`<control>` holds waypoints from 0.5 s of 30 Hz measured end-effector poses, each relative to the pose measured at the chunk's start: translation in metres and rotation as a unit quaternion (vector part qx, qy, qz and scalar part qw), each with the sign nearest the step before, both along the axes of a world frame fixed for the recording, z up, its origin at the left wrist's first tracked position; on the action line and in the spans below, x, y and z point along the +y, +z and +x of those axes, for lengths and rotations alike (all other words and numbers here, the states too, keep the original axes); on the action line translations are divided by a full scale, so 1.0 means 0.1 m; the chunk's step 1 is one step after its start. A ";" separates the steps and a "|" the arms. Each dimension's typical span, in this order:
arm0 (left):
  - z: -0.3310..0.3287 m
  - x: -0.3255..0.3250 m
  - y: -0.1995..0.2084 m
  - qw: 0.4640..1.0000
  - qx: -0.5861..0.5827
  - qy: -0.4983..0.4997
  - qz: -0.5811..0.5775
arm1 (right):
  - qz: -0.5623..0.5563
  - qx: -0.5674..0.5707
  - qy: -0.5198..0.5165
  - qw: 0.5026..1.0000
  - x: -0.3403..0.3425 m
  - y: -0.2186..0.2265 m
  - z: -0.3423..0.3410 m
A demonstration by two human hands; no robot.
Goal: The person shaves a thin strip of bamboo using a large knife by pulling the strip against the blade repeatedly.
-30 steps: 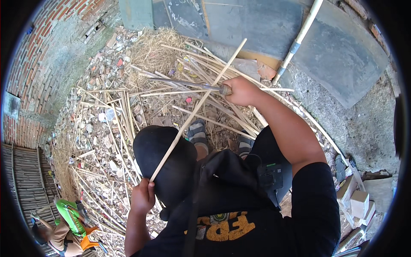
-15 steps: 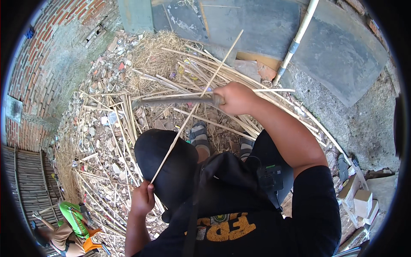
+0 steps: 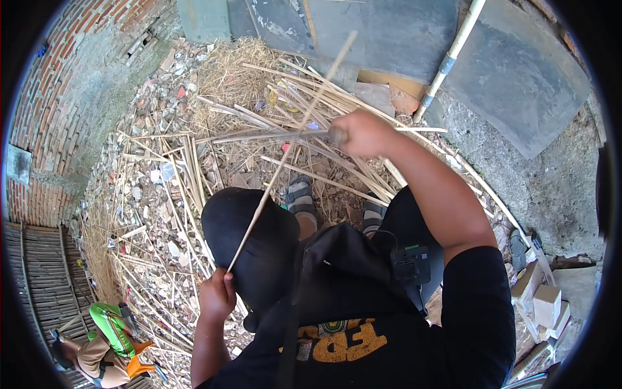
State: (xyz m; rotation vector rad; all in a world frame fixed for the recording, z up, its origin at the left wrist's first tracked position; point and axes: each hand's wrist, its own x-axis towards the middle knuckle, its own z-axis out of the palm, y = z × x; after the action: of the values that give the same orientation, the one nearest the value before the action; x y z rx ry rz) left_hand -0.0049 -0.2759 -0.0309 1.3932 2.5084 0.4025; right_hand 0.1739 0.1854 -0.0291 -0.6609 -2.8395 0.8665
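A long, thin bamboo strip (image 3: 277,174) slants away from my left hand (image 3: 216,297), whose thumb and fingers are closed on its near end. It passes over my dark-clothed knee, and its far end is blurred. My right hand (image 3: 364,133) is wrapped round the handle of a machete (image 3: 269,135). The long grey blade points left and crosses the strip near its middle; whether they touch, I cannot tell. Beneath them lies a loose heap of split bamboo strips (image 3: 311,97), and my sandalled foot (image 3: 300,198) stands just nearer.
Rubble and scattered strips cover the ground to the left. Dry straw (image 3: 236,74) lies at the back. A pale pole (image 3: 450,61) leans against grey panels (image 3: 395,32). Wood blocks (image 3: 547,306) sit at the right. Another person (image 3: 100,363) is at the lower left.
My right hand and the machete have moved slightly up and right, and the blade shows narrower. The strip's far end has shifted up and left. My left hand keeps its hold.
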 end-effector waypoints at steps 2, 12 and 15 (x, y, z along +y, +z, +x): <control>-0.02 0.08 0.01 1.000 0.001 -0.007 0.011 | -0.007 0.039 -0.086 0.996 0.32 -0.06 0.07; 0.00 0.06 0.05 1.000 -0.003 -0.009 0.006 | 0.006 -0.004 -0.001 1.000 0.14 -0.09 -0.02; -0.04 0.07 0.09 1.000 -0.005 -0.011 0.000 | 0.012 0.048 -0.087 0.995 0.44 -0.14 0.12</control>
State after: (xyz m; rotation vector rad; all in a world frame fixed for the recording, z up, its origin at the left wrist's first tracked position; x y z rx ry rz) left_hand -0.0084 -0.2686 -0.0218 1.4142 2.4827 0.4033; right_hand 0.1855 0.2298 -0.0428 -0.8257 -2.6548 0.8123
